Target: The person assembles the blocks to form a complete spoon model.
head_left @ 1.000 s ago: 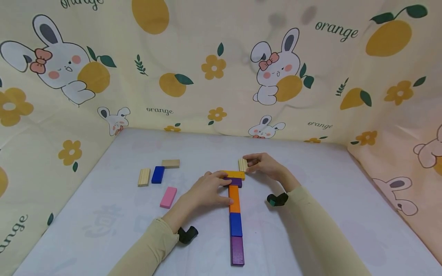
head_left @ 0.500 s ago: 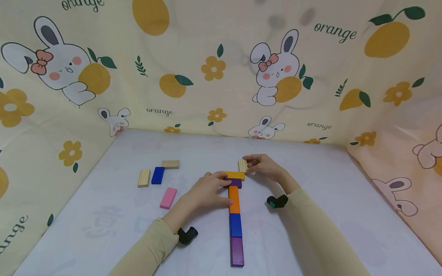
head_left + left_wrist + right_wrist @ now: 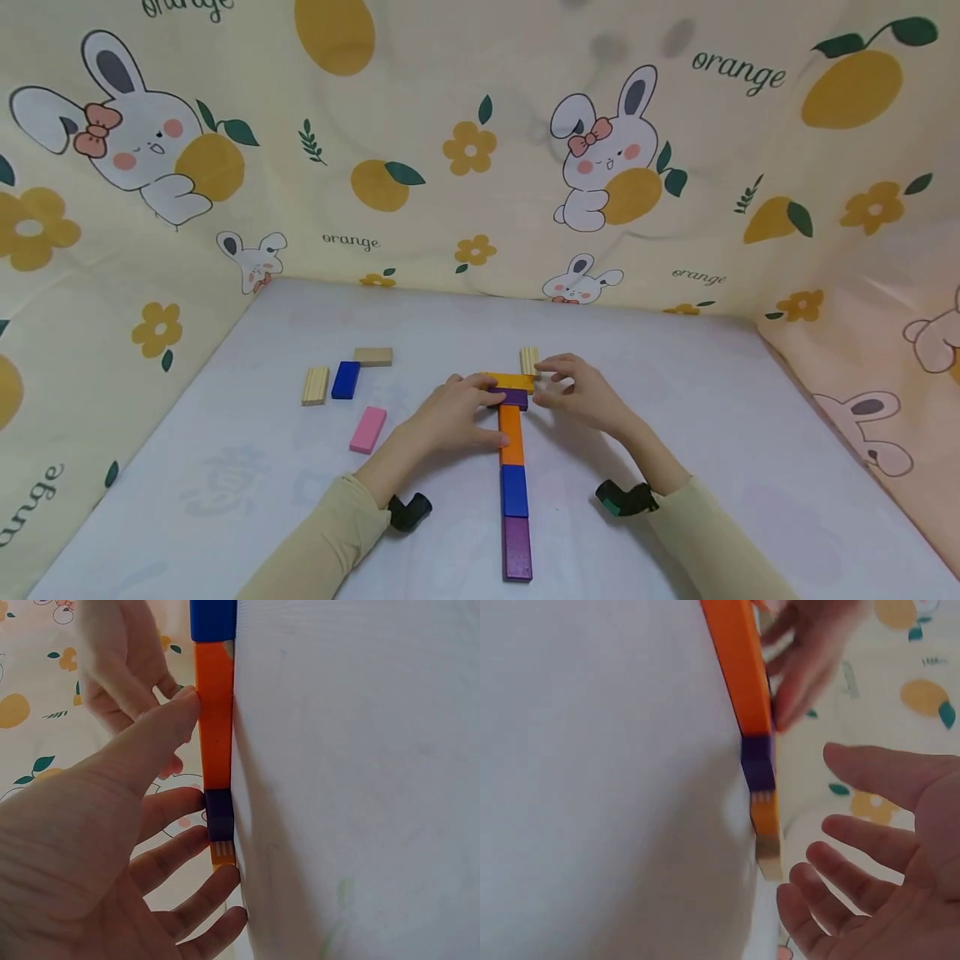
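A line of blocks runs away from me in the head view: a purple block (image 3: pixel 517 550), a blue block (image 3: pixel 514 492) and an orange block (image 3: pixel 512 437). Crosswise beyond them lie a dark purple block (image 3: pixel 517 401) and a yellow-orange block (image 3: pixel 512 382). A pale striped wooden block (image 3: pixel 529 359) lies lengthwise past the right end of the yellow-orange one. My left hand (image 3: pixel 452 414) touches the line from the left, thumb at the orange block, fingers at the crosswise pair. Beside their right ends my right hand (image 3: pixel 587 393) holds nothing, fingers loosely bent.
Off to the left lie a striped wooden block (image 3: pixel 315 386), a blue block (image 3: pixel 346 380), a plain tan block (image 3: pixel 373 357) and a pink block (image 3: pixel 368 430). A patterned cloth (image 3: pixel 420 125) with rabbits and oranges rises behind the white tabletop (image 3: pixel 262 508).
My right hand has let go of the pale striped wooden block and drawn back towards me and slightly right. The block stays in place, and my left hand has hardly moved.
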### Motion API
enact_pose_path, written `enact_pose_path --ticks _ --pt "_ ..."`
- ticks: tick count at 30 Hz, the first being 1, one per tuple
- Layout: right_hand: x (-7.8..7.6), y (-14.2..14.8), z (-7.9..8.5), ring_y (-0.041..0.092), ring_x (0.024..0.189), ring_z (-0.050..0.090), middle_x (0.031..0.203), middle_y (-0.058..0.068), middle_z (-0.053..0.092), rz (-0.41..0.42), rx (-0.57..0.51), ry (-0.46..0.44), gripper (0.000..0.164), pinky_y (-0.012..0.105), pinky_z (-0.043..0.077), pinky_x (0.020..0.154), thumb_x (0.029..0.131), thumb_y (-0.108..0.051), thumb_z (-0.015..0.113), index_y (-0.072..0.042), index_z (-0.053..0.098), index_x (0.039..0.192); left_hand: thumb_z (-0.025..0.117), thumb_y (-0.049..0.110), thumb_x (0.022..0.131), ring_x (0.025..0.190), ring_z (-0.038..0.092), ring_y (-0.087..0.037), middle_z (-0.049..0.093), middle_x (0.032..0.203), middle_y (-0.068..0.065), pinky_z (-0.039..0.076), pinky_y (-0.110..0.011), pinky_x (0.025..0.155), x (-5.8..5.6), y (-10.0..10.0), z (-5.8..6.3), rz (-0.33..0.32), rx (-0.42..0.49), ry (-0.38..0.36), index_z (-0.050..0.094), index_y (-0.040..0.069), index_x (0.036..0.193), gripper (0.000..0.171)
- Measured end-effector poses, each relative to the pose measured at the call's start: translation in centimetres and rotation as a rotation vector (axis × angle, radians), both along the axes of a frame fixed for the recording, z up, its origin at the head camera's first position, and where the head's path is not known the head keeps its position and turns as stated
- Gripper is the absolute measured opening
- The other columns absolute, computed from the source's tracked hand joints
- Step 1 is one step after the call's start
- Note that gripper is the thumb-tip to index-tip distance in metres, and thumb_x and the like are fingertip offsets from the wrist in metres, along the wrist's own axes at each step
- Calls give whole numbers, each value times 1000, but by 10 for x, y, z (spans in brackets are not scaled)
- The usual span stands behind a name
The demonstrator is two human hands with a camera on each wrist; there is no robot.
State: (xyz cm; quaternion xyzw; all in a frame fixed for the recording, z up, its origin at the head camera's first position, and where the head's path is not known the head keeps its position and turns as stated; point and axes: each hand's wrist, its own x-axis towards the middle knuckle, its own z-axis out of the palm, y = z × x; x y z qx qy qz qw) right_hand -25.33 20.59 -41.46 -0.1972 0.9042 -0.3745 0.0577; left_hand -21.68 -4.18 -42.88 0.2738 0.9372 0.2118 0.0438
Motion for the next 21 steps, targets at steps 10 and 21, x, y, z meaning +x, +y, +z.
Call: enact_pose_path --ticks 10,21 --pt "15 -6 -9 36 123 42 140 12 47 113 157 74 74 57 39 99 77 -45 83 -8 60 136 72 59 82 127 45 -35 43 149 -4 37 -51 104 2 -1 1 13 4 -20 57 19 140 72" --pt "20 -15 -8 40 128 36 143 15 43 142 243 76 77 59 38 101 77 -52 80 -4 60 134 72 59 82 128 44 -35 43 149 -4 35 -53 106 1 -1 0 -4 14 -7 57 18 140 72"
